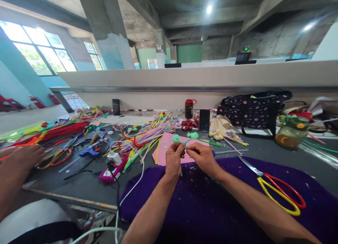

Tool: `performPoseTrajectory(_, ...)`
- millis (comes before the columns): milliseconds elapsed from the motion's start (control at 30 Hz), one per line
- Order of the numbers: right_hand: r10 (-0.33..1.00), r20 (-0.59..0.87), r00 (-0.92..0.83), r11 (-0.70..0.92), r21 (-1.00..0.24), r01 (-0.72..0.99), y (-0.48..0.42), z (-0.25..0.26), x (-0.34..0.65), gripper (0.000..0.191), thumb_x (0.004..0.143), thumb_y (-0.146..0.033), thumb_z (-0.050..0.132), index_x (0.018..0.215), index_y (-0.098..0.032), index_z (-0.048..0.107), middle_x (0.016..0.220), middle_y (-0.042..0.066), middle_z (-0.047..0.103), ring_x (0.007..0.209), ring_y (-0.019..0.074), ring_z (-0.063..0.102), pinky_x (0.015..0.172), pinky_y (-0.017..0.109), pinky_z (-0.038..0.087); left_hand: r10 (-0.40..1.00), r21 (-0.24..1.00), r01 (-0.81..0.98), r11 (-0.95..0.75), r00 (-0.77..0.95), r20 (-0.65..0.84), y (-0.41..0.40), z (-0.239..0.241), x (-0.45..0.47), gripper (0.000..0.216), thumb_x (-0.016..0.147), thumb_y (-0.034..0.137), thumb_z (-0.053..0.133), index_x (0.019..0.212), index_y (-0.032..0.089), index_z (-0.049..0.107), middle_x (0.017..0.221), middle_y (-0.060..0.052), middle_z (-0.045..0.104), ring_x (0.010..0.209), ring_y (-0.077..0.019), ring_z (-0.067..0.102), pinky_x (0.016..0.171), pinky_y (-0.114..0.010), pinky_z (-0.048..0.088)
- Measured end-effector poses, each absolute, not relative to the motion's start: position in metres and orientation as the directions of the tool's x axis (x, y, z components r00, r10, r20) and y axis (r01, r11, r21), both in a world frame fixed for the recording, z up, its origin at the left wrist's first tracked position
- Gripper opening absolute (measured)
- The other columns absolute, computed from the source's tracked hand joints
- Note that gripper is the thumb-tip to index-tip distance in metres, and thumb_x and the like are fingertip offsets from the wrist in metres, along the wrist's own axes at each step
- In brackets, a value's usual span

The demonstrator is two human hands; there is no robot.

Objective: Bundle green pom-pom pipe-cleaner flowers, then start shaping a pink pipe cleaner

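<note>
My left hand (173, 159) is closed in a pinch on the stem of a mint-green pipe-cleaner flower (176, 138), whose fuzzy head stands above the fingers. Close beside it, my right hand (202, 158) also pinches the green pipe-cleaner piece, below a second fuzzy green head (193, 135). The fingertips hide where the stems meet. Behind and under the hands lies a pink sheet (164, 150) with green scraps on it. A purple cloth (185, 201) covers the table edge below my forearms. To the right, scissors (264, 174) with red and yellow handles rest on this cloth.
Bundled pipe cleaners (155, 129), a magenta power strip (113, 171) with cables, and a blue glue gun (91, 150) lie left. A phone (204, 120), dark bottle (189, 109), patterned bag (253, 112) and green jug (292, 131) stand behind. Another person's hand (25, 157) is far left.
</note>
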State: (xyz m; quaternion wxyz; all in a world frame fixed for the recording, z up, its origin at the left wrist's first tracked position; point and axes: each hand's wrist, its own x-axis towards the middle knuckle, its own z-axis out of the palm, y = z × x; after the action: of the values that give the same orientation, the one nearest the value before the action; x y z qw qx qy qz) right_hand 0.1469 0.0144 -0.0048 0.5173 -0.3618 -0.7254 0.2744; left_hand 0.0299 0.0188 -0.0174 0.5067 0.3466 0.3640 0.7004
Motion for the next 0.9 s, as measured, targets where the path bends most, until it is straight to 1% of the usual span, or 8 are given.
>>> performPoseTrajectory(133,0.789,0.572,-0.224,0.614,-0.741,0.271,0.015,-0.009,0.146,0.015,0.078,-0.019,0.051,0.081,-0.017,0.065,0.073,0.003,0.064,0.068,0.0143,0.057,0.065,0.024,0.043,0.983,0.819,-0.558,-0.133,-0.18,0.037,0.018,-0.02,0.033,0.028,0.057,0.027,0.071,0.075,0.015,0.053,0.065,0.005,0.053,0.057,-0.0064,0.05,0.053,-0.018,0.04)
performPoseTrajectory(233,0.752,0.607,-0.256,0.659,-0.676,0.331,0.017,-0.016,0.146,0.016,0.079,-0.016,0.049,0.083,-0.017,0.065,0.075,0.003,0.063,0.069,0.0133,0.057,0.066,0.023,0.042,0.996,0.775,-0.627,-0.072,-0.092,0.018,0.018,-0.024,0.034,0.025,0.059,0.024,0.07,0.074,0.015,0.053,0.068,0.004,0.055,0.063,-0.0069,0.052,0.062,-0.02,0.042)
performPoseTrajectory(367,0.698,0.65,-0.302,0.702,-0.536,0.468,0.02,-0.025,0.146,0.016,0.08,-0.014,0.048,0.082,-0.016,0.063,0.072,0.002,0.061,0.067,0.0128,0.055,0.064,0.022,0.04,0.999,0.78,-0.624,-0.044,-0.026,0.035,0.02,-0.028,0.036,0.02,0.063,0.025,0.068,0.073,0.013,0.054,0.067,0.002,0.055,0.061,-0.0067,0.051,0.061,-0.019,0.041)
performPoseTrajectory(500,0.654,0.65,-0.387,0.734,-0.424,0.53,0.018,-0.021,0.149,0.017,0.083,-0.015,0.044,0.091,-0.016,0.059,0.079,0.004,0.061,0.073,0.0131,0.056,0.067,0.022,0.041,0.998,0.825,-0.563,-0.058,-0.032,0.048,0.02,-0.025,0.033,0.021,0.064,0.03,0.066,0.069,0.014,0.054,0.064,0.003,0.054,0.058,-0.0067,0.05,0.058,-0.019,0.041)
performPoseTrajectory(600,0.655,0.585,-0.479,0.702,-0.237,0.671,0.009,-0.007,0.152,0.02,0.083,-0.016,0.045,0.1,-0.017,0.056,0.085,0.006,0.061,0.078,0.0153,0.056,0.066,0.024,0.04,0.991,0.902,-0.413,-0.126,-0.089,0.098,0.021,-0.02,0.028,0.023,0.064,0.033,0.065,0.071,0.015,0.054,0.064,0.003,0.055,0.056,-0.0078,0.05,0.052,-0.019,0.039)
performPoseTrajectory(733,0.7,0.475,-0.533,0.583,0.051,0.811,-0.006,0.014,0.158,0.016,0.083,-0.014,0.043,0.089,-0.016,0.058,0.083,0.007,0.058,0.075,0.0168,0.054,0.06,0.024,0.037,0.968,0.972,-0.001,-0.235,-0.093,0.234,0.021,-0.017,0.02,0.019,0.066,0.033,0.061,0.069,0.015,0.057,0.052,0.004,0.051,0.046,-0.0086,0.046,0.044,-0.019,0.032)
performPoseTrajectory(833,0.674,0.421,-0.606,0.589,0.187,0.786,-0.01,0.026,0.164,0.015,0.083,-0.013,0.044,0.086,-0.015,0.058,0.085,0.009,0.057,0.077,0.0185,0.052,0.06,0.026,0.036,0.938,0.891,0.32,-0.324,-0.015,0.346,0.018,-0.016,0.019,0.01,0.067,0.025,0.056,0.064,0.016,0.059,0.053,0.003,0.053,0.049,-0.01,0.048,0.049,-0.021,0.033)
performPoseTrajectory(900,0.635,0.384,-0.67,0.629,0.246,0.737,-0.01,0.031,0.167,0.015,0.083,-0.013,0.044,0.087,-0.014,0.058,0.087,0.01,0.057,0.078,0.0194,0.051,0.061,0.027,0.037,0.905,0.797,0.454,-0.398,0.051,0.423,0.015,-0.015,0.02,0.009,0.067,0.02,0.054,0.062,0.017,0.061,0.057,0.001,0.058,0.055,-0.0117,0.05,0.053,-0.022,0.033)
